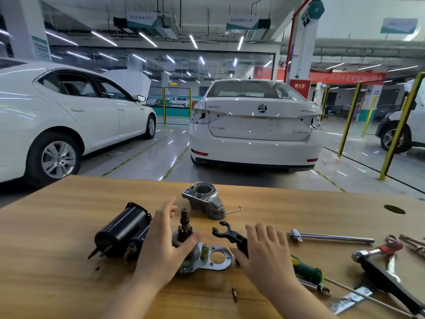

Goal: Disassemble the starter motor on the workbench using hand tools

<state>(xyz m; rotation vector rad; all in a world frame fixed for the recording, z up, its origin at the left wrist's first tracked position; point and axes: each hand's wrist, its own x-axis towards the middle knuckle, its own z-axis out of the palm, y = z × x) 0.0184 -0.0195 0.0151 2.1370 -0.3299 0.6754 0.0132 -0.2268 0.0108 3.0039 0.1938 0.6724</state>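
The starter motor lies in pieces on the wooden workbench [69, 226]. Its black motor body [122, 231] lies on its side at the left. The grey drive-end housing [203, 199] stands further back. My left hand [164, 245] curls its thumb and fingers round the pinion gear and shaft assembly [184, 229], which stands upright on a silver plate [217, 259]. My right hand [264, 249] rests with fairly straight fingers on the rear of the black shift fork [226, 233].
Tools lie at the right: a steel bar handle [331, 238], a green-handled screwdriver [307, 270], a hammer [386, 272] and pliers [411, 242]. An Allen key [234, 210] lies behind the housing, a small bolt [234, 294] near the front edge. White cars stand beyond the bench.
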